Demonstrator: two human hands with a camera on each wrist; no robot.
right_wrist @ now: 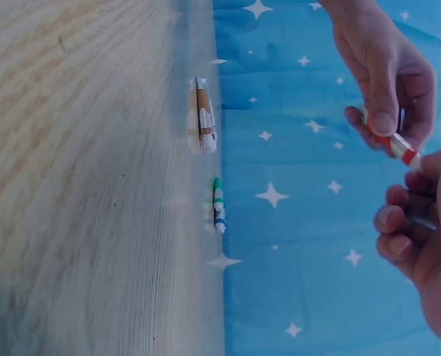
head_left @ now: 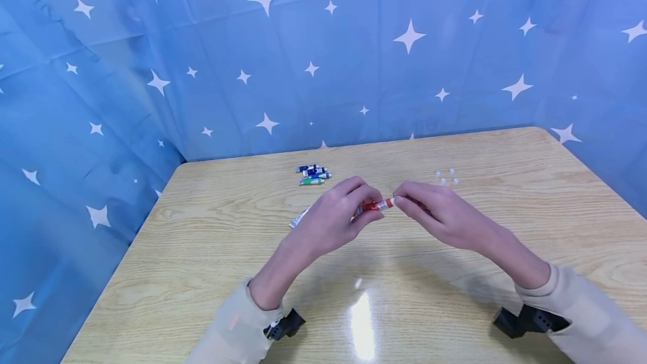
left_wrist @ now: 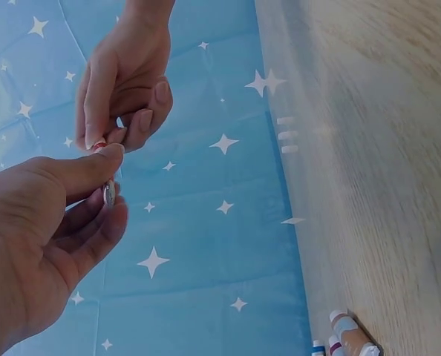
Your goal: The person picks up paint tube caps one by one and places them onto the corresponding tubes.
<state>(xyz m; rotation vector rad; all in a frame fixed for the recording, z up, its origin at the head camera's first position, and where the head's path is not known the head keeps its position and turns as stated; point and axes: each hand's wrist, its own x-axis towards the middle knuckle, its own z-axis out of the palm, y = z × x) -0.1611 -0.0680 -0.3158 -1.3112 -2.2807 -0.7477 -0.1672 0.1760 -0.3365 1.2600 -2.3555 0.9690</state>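
A red paint tube (head_left: 373, 205) is held above the table between the two hands. My left hand (head_left: 340, 209) grips its body between thumb and fingers, covering the rear part. At the tube's white tip, the fingertips of my right hand (head_left: 438, 212) pinch the end, which they partly hide. The right wrist view shows the red band of the tube (right_wrist: 409, 156) between both hands. In the left wrist view, the metallic crimped end (left_wrist: 109, 194) pokes out under the left thumb.
Several blue and green paint tubes (head_left: 313, 173) lie together toward the back of the wooden table (head_left: 217, 251). Another tube (head_left: 299, 218) lies partly behind the left hand; a brown tube (left_wrist: 352, 334) shows in the left wrist view. Several small white caps (head_left: 447, 177) sit at back right.
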